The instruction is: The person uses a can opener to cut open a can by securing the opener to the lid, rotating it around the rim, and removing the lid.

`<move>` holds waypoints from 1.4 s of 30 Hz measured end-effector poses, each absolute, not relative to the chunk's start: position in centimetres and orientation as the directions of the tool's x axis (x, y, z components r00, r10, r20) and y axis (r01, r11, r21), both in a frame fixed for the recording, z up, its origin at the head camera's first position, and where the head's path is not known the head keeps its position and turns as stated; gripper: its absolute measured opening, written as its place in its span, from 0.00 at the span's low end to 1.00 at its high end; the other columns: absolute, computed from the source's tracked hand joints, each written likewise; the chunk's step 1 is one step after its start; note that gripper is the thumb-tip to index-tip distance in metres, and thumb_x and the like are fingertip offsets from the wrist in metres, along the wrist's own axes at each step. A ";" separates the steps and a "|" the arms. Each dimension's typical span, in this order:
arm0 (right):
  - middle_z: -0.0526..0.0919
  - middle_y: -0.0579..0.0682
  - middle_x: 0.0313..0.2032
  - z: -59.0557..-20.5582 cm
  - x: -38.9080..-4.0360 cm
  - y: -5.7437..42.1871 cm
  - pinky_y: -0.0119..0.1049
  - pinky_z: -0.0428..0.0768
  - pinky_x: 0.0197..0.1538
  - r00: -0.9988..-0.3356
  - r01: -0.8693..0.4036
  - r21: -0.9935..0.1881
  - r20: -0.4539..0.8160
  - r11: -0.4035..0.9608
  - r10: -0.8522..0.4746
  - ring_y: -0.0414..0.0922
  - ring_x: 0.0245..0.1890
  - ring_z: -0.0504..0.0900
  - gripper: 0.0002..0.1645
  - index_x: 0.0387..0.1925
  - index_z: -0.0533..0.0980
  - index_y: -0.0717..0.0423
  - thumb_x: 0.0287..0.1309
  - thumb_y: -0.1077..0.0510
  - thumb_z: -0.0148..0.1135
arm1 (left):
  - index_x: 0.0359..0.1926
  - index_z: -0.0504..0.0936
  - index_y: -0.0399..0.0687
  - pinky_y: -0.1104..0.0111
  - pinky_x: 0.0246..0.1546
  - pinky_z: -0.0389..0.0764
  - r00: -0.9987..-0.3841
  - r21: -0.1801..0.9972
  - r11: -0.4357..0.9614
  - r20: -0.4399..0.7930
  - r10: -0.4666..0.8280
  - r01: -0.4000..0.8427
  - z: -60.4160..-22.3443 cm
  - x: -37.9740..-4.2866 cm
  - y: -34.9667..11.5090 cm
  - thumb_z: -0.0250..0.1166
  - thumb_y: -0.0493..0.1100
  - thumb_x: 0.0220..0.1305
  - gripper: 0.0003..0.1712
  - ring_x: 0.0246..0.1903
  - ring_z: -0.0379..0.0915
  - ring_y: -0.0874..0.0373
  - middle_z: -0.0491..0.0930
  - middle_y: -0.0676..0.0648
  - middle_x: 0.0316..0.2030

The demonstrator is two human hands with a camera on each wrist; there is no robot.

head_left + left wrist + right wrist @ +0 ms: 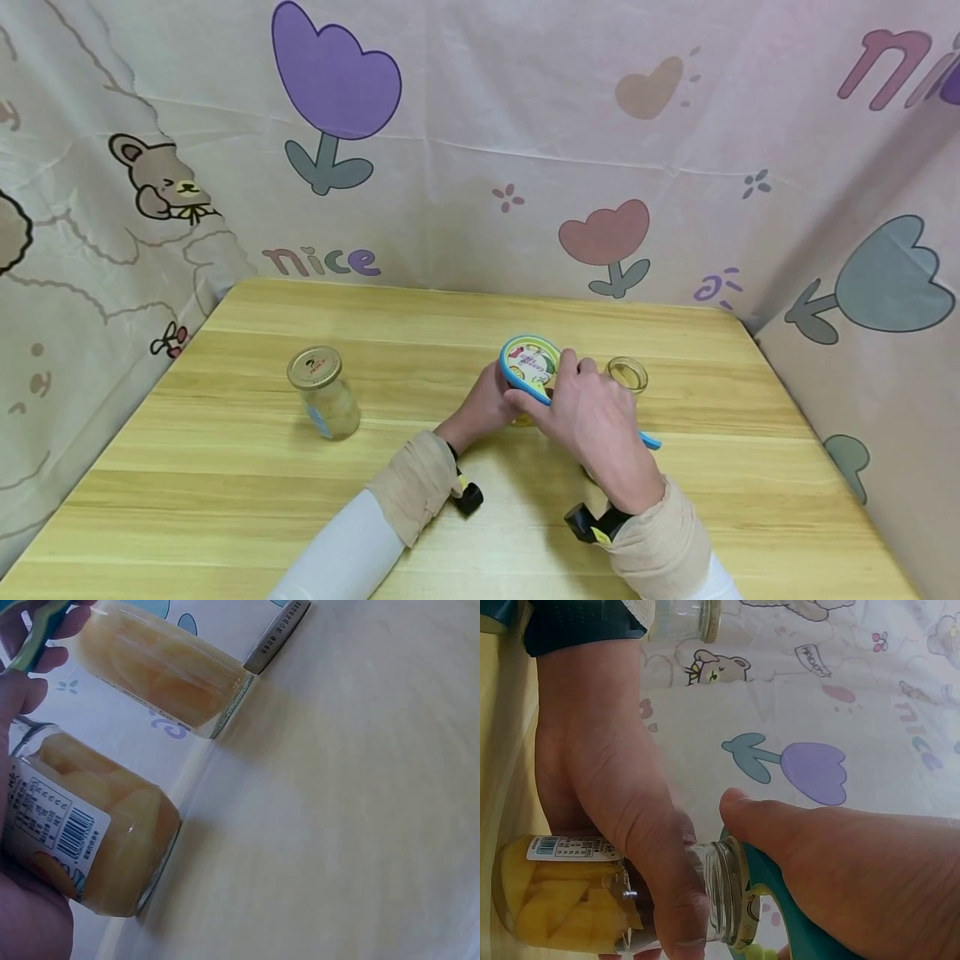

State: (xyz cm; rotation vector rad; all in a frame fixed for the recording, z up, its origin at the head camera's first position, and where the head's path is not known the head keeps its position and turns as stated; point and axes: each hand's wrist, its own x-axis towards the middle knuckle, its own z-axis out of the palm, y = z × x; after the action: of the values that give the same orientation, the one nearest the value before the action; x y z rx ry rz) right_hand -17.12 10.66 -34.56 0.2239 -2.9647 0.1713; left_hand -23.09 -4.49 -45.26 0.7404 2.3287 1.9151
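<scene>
My left hand (482,408) grips a glass jar of yellow fruit pieces (562,904) round its body. A white barcode label (56,821) shows on its side, and its base is on or close to the table. Over the jar's printed lid (529,363) sits a blue-green jar opener (512,386), its loop around the rim. My right hand (596,417) holds the opener's handle, whose blue end (651,441) sticks out past the hand. In the head view my hands hide most of this jar.
A second fruit jar (165,667) stands right of the hands, its open mouth (627,375) showing; a loose lid (277,634) lies near its base. A third jar (333,408) with a gold lid is at the left. Patterned cloth (450,167) hangs behind the wooden table (225,517).
</scene>
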 end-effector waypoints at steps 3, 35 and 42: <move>0.77 0.56 0.31 -34.5 -17.1 10.7 0.40 0.70 0.18 -0.976 -0.158 -0.104 0.167 0.982 -0.139 0.50 0.19 0.73 0.54 0.46 0.72 0.63 0.52 0.14 0.58 | 0.70 0.66 0.37 0.58 0.65 0.78 -0.882 0.935 0.114 0.269 0.386 0.335 -45.4 -23.2 -4.5 0.67 0.34 0.65 0.34 0.60 0.76 0.44 0.78 0.35 0.60; 0.75 0.55 0.27 -34.9 -17.2 10.7 0.39 0.69 0.17 -0.969 -0.161 -0.074 0.202 0.984 -0.144 0.50 0.17 0.71 0.51 0.41 0.70 0.62 0.53 0.15 0.59 | 0.71 0.64 0.35 0.50 0.70 0.73 -0.900 0.946 0.124 0.237 0.366 0.300 -45.1 -23.1 -4.3 0.67 0.30 0.61 0.38 0.63 0.73 0.42 0.75 0.33 0.64; 0.74 0.54 0.26 -34.9 -17.2 10.6 0.38 0.66 0.17 -0.970 -0.168 -0.071 0.188 0.983 -0.152 0.49 0.16 0.71 0.50 0.41 0.69 0.60 0.53 0.15 0.58 | 0.71 0.65 0.36 0.51 0.70 0.74 -0.891 0.937 0.139 0.249 0.380 0.321 -44.8 -23.0 -4.6 0.67 0.33 0.62 0.37 0.62 0.74 0.43 0.76 0.34 0.62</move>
State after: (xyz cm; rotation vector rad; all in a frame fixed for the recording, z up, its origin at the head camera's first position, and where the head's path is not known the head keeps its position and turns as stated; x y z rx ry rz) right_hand -17.16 10.59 -34.92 0.2400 -2.9458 0.1292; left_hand -22.96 -4.56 -44.84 0.7192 2.3332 1.8990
